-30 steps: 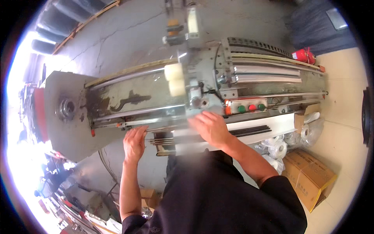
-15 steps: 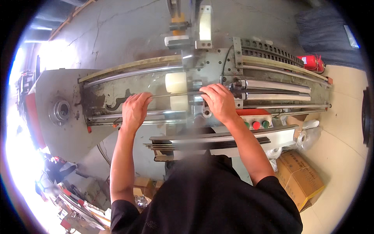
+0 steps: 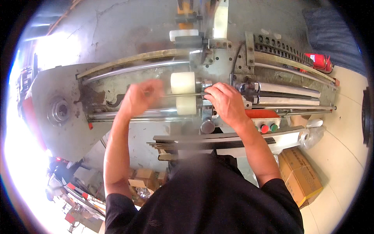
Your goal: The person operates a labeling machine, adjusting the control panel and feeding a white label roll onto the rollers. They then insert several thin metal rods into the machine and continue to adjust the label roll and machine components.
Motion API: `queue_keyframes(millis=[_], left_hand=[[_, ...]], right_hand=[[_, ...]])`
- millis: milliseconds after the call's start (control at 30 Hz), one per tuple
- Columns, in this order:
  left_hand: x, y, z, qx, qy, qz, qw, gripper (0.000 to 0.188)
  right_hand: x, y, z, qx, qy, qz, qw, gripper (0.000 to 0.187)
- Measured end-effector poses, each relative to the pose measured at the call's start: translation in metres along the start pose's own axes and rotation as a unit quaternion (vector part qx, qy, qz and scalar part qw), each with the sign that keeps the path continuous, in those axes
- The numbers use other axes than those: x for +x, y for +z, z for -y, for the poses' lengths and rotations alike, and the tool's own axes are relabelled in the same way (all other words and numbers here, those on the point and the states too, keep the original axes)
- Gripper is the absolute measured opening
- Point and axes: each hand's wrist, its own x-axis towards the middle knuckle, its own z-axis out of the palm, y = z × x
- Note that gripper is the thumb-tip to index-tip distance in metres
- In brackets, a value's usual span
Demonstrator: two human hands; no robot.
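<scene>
A thin metal rod (image 3: 177, 94) runs sideways between two white rollers, the upper roller (image 3: 182, 82) and the lower roller (image 3: 186, 106), on a long machine. My right hand (image 3: 228, 102) pinches the rod just right of the rollers, fingertips closed round it. To the left of the rollers is my left hand (image 3: 142, 98), smeared by motion near the rod's left end. Whether it touches the rod cannot be made out. A dark curved hook (image 3: 114, 103) lies on the machine bed beyond that hand.
Several dark rods (image 3: 245, 143) lie in a pale channel tray (image 3: 286, 137) between me and the machine. A red control box (image 3: 261, 114) with coloured buttons sits at the machine's near side. A cardboard box (image 3: 300, 177) stands at right, a fire extinguisher (image 3: 320, 62) at far right.
My left hand, earlier closed on the rod's left part, is now blurred and moving, its fingers raised toward the rollers. My right hand keeps its pinch. The view has shifted a little.
</scene>
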Motion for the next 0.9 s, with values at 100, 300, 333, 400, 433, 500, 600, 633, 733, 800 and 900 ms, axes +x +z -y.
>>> queue_keyframes(millis=[100, 300, 333, 400, 433, 500, 600, 633, 733, 800, 900], left_hand=[[0.062, 0.002, 0.011, -0.050, -0.012, -0.046, 0.998, 0.038], [0.176, 0.052, 0.054, 0.068, 0.038, -0.045, 0.996, 0.064], [0.182, 0.052, 0.051, 0.110, 0.058, -0.039, 0.991, 0.065], [0.185, 0.051, 0.055, 0.110, -0.006, 0.020, 0.994, 0.057], [0.181, 0.053, 0.062, 0.092, -0.006, 0.027, 0.995, 0.053], [0.167, 0.046, 0.062, 0.033, -0.012, 0.064, 0.997, 0.040], [0.125, 0.036, 0.068, -0.070, -0.023, 0.145, 0.987, 0.023], [0.110, 0.042, 0.097, -0.089, -0.023, 0.168, 0.981, 0.022], [0.075, 0.046, 0.097, -0.054, -0.071, 0.214, 0.973, 0.022], [0.045, 0.050, 0.090, -0.024, -0.116, 0.231, 0.966, 0.022], [0.009, 0.066, 0.099, -0.063, -0.164, 0.265, 0.948, 0.022]], right_hand=[[0.001, -0.001, 0.001, -0.008, 0.008, 0.004, 1.000, 0.017], [-0.001, 0.000, -0.001, 0.000, -0.008, -0.008, 1.000, 0.020], [-0.002, 0.001, -0.002, -0.002, -0.010, -0.013, 1.000, 0.021], [-0.007, 0.001, -0.003, 0.010, -0.025, -0.022, 0.999, 0.022], [-0.010, 0.001, -0.004, 0.015, -0.033, -0.026, 0.999, 0.023], [-0.016, -0.004, 0.001, 0.023, -0.029, -0.023, 0.999, 0.025], [-0.023, -0.006, 0.006, 0.030, -0.042, -0.025, 0.998, 0.027], [-0.024, -0.006, 0.007, 0.031, -0.054, -0.023, 0.998, 0.028], [-0.022, -0.007, 0.004, 0.020, -0.056, -0.033, 0.998, 0.028], [-0.020, -0.008, 0.004, 0.025, -0.049, -0.039, 0.998, 0.027], [-0.019, -0.011, 0.006, 0.028, -0.048, -0.033, 0.998, 0.027]])
